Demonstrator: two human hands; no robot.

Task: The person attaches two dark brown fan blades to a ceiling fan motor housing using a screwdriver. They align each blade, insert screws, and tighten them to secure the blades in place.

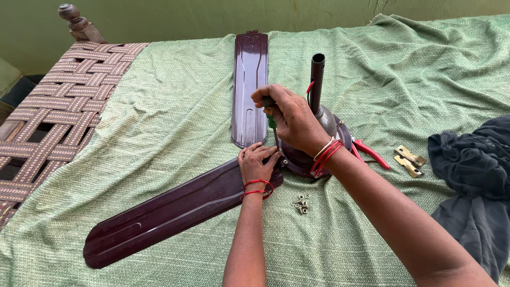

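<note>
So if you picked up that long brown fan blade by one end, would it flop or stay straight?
The long brown fan blade would probably stay straight: it lies flat with pressed ridges, like stiff sheet metal. Its glossy surface may be a bit slippery. It likely feels end-heavy, being long and narrow. The left hand presses its inner end by the motor hub, so it may be attached there.

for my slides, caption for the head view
Right hand grips a green-handled tool over a maroon ceiling fan hub; left hand steadies a blade.

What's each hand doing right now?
Left hand: open, pressed flat on the fan blade.
Right hand: closed around a green-handled screwdriver.
</note>
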